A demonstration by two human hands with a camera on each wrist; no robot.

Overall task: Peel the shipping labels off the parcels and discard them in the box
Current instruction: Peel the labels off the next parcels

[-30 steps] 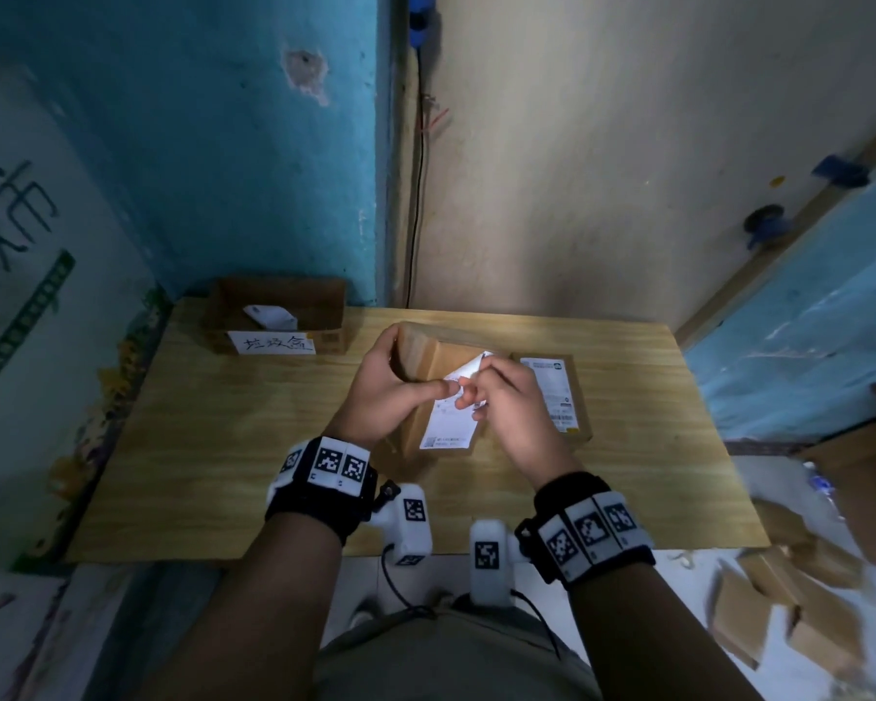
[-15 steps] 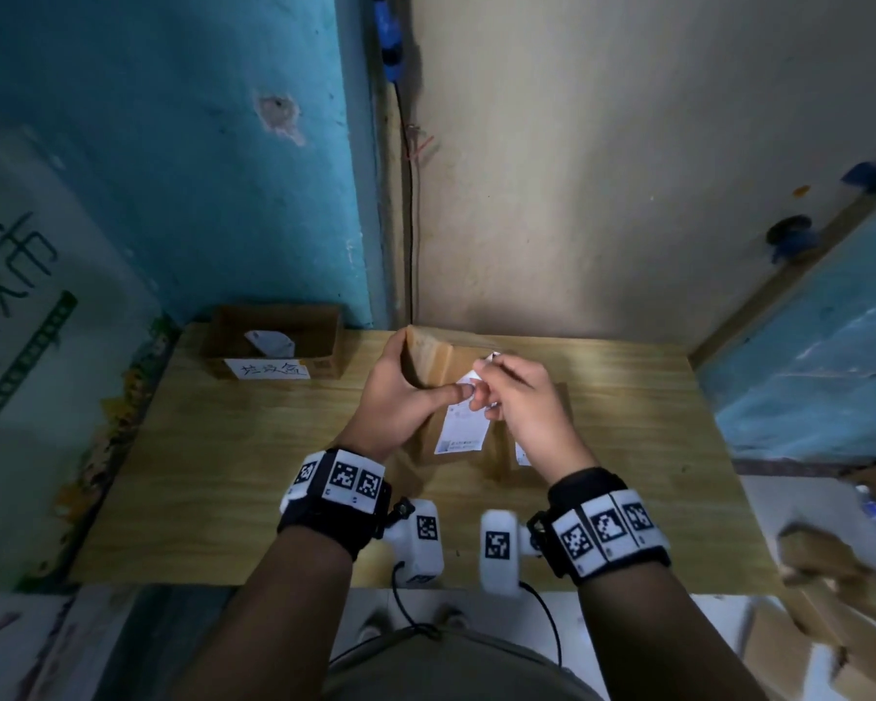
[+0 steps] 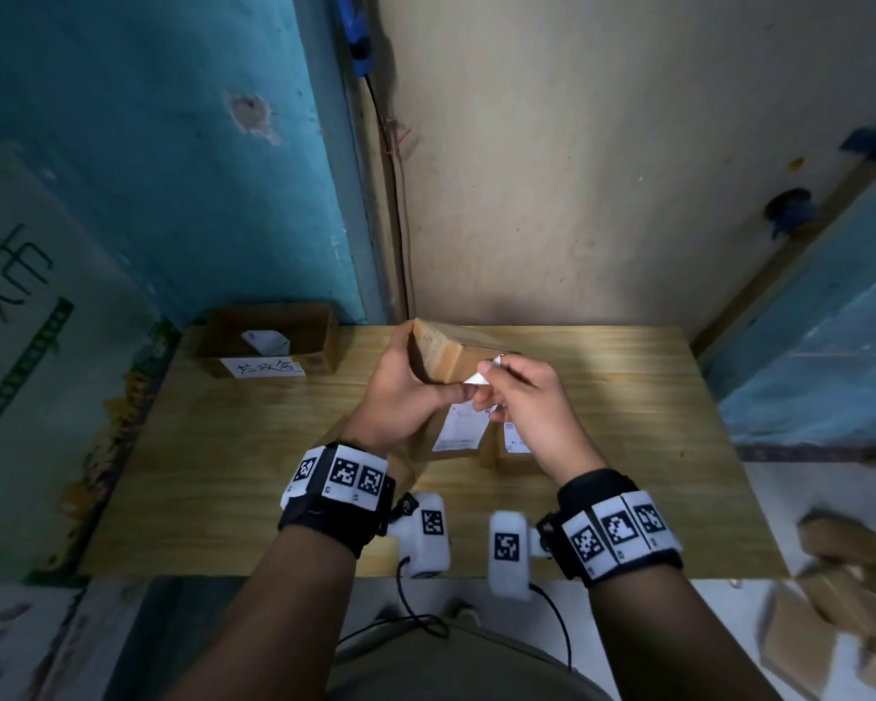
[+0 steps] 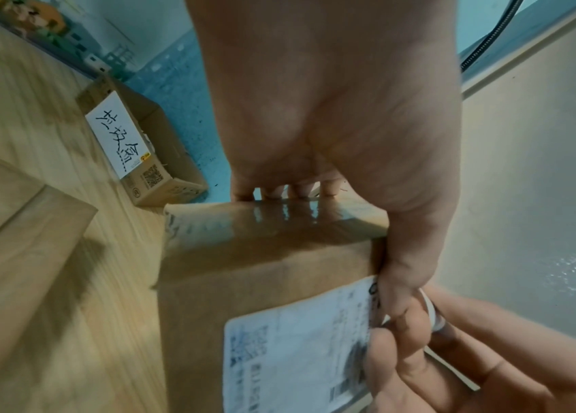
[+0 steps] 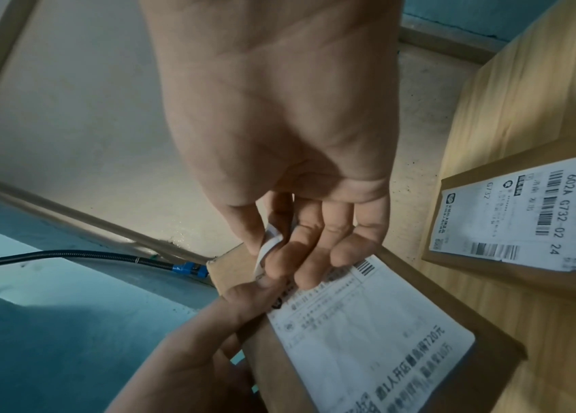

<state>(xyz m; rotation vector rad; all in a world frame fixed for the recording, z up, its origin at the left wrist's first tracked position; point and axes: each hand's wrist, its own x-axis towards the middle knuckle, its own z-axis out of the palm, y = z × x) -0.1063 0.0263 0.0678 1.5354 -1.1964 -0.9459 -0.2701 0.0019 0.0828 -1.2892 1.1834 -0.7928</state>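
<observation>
The shipping label (image 5: 368, 332) lies on the near face of the held parcel (image 4: 265, 279), its long axis running from the far top edge down toward the desk (image 3: 233, 447); only its top corner is lifted. The right hand (image 3: 532, 412) pinches that corner, so the pull should run down the label's length. The left hand (image 3: 400, 397) grips the parcel's left side, thumb beside the corner. From the parcel, the box (image 3: 324, 341) sits well to the left, nearer the left hand.
</observation>
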